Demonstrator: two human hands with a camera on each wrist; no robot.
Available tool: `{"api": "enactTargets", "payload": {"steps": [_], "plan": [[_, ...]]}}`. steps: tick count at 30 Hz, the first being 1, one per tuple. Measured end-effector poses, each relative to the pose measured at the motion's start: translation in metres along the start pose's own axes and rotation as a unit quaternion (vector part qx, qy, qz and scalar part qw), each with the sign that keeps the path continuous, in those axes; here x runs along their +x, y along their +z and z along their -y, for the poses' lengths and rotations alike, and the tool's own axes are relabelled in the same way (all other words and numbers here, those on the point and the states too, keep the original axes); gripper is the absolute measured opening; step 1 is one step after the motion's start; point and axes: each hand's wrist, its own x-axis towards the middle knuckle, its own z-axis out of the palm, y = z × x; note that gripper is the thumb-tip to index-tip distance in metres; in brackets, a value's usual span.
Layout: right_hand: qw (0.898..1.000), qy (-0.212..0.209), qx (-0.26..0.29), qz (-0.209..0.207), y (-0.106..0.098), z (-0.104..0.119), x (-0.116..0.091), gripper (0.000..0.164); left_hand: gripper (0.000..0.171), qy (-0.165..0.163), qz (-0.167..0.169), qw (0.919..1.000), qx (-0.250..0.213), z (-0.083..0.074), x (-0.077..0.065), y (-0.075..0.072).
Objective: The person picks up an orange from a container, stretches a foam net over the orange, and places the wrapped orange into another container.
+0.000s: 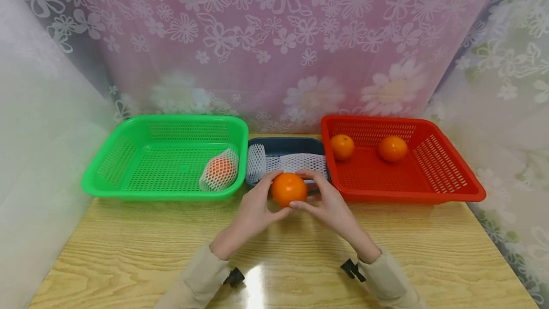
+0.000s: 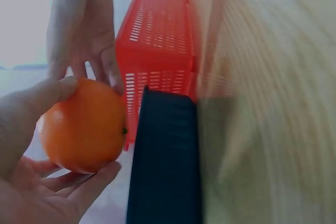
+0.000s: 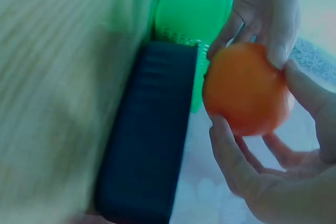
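Observation:
An orange (image 1: 289, 189) is held between both hands, raised in front of the dark tray's near edge. The left hand (image 1: 254, 208) grips its left side, with thumb and fingers curled round it. From the right, the right hand (image 1: 332, 208) grips the same fruit, its thumb at the near side and fingers behind. In the left wrist view the orange (image 2: 84, 126) has bare, shiny skin and a small stem spot. The right wrist view shows the orange (image 3: 248, 88) among the fingertips of both hands.
Behind the hands, a dark tray (image 1: 296, 142) holds white foam net sleeves (image 1: 302, 162). At left stands a green basket (image 1: 165, 194) with a net-wrapped orange (image 1: 220, 169). A red basket (image 1: 407, 197) at right holds two bare oranges (image 1: 392, 149). All stand on a wooden table (image 1: 141, 237).

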Motion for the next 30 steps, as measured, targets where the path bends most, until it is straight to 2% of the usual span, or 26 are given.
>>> {"api": "enactTargets", "payload": {"steps": [6,15,21,30], "plan": [[0.997,-0.025,0.005,0.073,0.005,-0.012,-0.009,0.070,0.076,-0.028,0.068,0.9972,-0.018,0.013,-0.011,-0.001],[0.990,0.005,0.013,0.137,0.010,-0.024,-0.015,0.061,0.084,-0.030,0.124,0.9917,0.009,0.021,-0.020,0.003],[0.987,0.042,0.036,0.152,0.014,-0.025,-0.014,0.055,0.082,-0.015,0.145,0.9889,0.028,0.026,-0.023,0.004],[0.987,0.027,0.002,0.156,0.012,-0.025,-0.015,0.054,0.080,-0.014,0.180,0.9834,0.011,0.028,-0.022,0.000]]}}
